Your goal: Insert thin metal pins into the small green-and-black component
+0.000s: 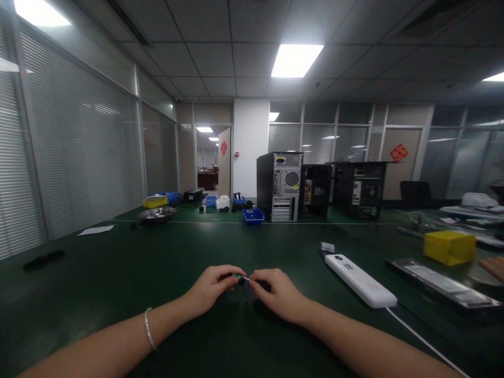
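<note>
Head view: pinches sm. green-and-blk part (240,279) btwn L hand (214,282) fingertips, too tiny for detail; pinches thin pale rod (246,279) w/ R hand (277,293), pointing at part. Works over glossy dark-green tabletop (177,247), in office w/ slatted-blind glass wall (82,136) beyond L table edge. Has white oblong plastic box (360,281) w/ cable to R, apart from hands; blue plastic tray (252,216) well ahead, near blk PC tower (280,187).

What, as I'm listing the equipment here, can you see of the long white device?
The long white device is a smooth, plastic-looking box with rounded edges, and a dark round spot and markings toward the far end of its top. It lies flat on the green table, right of the right hand, its far end angled leftward. A white cable leaves its near end. No hand touches it.
</note>
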Tool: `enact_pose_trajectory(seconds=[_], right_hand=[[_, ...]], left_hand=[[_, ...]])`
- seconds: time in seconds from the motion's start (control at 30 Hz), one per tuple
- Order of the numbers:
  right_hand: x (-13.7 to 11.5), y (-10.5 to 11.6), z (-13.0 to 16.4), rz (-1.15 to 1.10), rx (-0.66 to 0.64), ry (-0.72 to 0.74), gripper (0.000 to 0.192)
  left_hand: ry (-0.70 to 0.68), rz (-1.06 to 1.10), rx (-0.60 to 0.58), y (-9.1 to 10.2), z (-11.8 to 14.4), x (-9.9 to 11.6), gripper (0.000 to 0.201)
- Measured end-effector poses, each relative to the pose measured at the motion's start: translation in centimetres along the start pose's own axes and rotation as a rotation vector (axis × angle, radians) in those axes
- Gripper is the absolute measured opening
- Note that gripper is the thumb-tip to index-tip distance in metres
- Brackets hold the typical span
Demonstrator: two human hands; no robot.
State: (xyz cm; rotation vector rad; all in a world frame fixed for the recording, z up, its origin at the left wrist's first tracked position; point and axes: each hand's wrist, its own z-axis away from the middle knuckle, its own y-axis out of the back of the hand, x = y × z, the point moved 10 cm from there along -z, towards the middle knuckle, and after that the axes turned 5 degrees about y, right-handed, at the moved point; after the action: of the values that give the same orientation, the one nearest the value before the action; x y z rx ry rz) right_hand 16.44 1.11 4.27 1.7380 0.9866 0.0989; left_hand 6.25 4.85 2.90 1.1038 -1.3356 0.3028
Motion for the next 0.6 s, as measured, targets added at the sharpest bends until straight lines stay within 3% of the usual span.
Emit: enact_pose_trajectory(seconds=[0.37, 0.5, 0.6], right_hand=[[-0.8, -0.2, -0.4, -0.099, 0.020, 0.033, 0.024], [-0.6, 0.1, -0.4, -0.108, -0.005, 0.019, 0.023], [-0.1, 0.6, -0.3, -0.107, 0.004, 0.005, 0.024]], left_hand=[[0.008, 0.159, -0.045, -0.2, -0.3, -0.8, 0.029], [0.007, 0.047, -0.062, 0.0, -0.1, -0.5, 0.029], [-0.065, -0.135, -0.158, -0.6, 0.5, 0.7, 0.028]])
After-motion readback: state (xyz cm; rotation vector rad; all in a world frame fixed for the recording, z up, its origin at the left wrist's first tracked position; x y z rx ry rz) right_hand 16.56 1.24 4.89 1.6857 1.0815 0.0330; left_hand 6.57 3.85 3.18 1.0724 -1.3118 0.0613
